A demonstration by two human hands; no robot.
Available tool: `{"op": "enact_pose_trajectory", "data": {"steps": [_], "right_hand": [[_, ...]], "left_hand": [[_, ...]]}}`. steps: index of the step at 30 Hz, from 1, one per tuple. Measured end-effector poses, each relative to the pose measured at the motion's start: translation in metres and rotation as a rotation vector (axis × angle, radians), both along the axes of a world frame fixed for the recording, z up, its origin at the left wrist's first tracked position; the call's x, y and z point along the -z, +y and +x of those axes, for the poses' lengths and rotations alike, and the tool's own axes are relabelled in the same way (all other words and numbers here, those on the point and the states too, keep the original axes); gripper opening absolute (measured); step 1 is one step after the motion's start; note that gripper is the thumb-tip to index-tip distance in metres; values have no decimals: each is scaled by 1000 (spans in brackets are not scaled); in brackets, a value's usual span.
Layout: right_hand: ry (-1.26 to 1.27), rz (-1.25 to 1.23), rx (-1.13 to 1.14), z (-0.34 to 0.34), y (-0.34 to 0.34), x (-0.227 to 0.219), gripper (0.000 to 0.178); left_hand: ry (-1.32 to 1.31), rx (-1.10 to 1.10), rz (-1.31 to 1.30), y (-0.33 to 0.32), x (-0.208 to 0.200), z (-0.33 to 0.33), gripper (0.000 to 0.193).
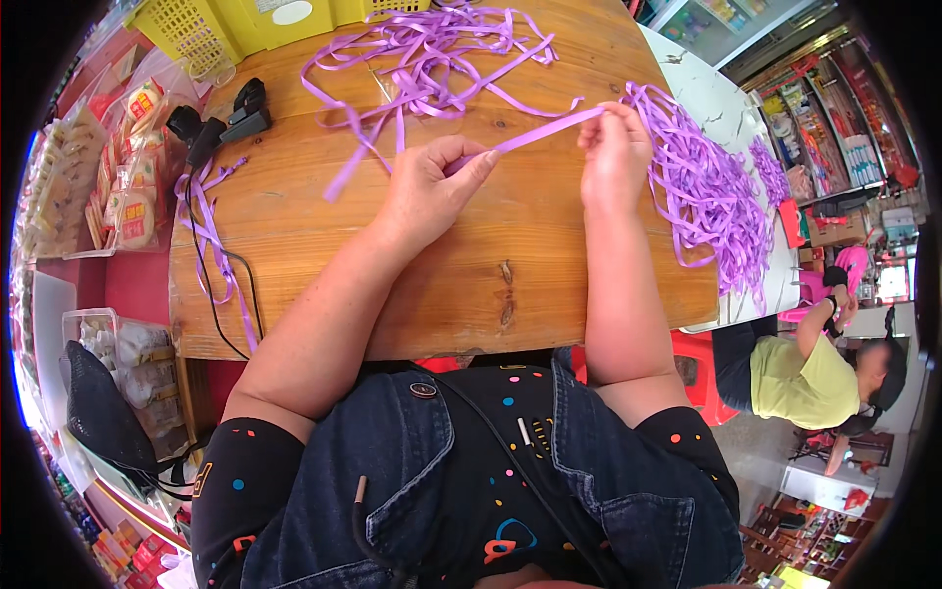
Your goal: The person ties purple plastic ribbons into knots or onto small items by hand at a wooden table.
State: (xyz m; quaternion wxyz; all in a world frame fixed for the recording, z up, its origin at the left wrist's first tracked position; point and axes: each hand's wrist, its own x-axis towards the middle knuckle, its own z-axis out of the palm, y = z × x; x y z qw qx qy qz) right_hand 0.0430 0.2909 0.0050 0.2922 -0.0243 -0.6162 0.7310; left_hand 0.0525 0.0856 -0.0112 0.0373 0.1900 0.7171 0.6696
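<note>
Left hand (430, 187) pinching purple ribbon (549, 130) between thumb and fingers; right hand (618, 152) closed on same strip with fingertips, stretch between hands running straight above wooden desk (471, 285)
Loose ribbon tangle (442, 71) on desk, beyond left hand; thick ribbon heap (708, 187) at desk's right edge, beside right forearm
Yellow basket (211, 37) at far left; black cabled device (204, 140) near desk's left edge

Purple ribbon (549, 130), brown wood-grained table (471, 265), yellow basket (186, 29), white grey-veined tabletop (708, 90), black shirt (486, 422) with multicoloured dots
</note>
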Motion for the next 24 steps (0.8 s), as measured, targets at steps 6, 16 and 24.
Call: {"op": "enact_pose_trajectory", "data": {"steps": [6,16,24], "right_hand": [[66,-508,231,-13,56,2,9],[7,-512,315,-19,63,8,7],[-110,243,373,-18,25,14,26]], "left_hand": [[192,-123,-86,1,5,-5,14],[-662,78,966,-34,6,-38,27],[-720,167,1043,-21,-10,-24,40]]}}
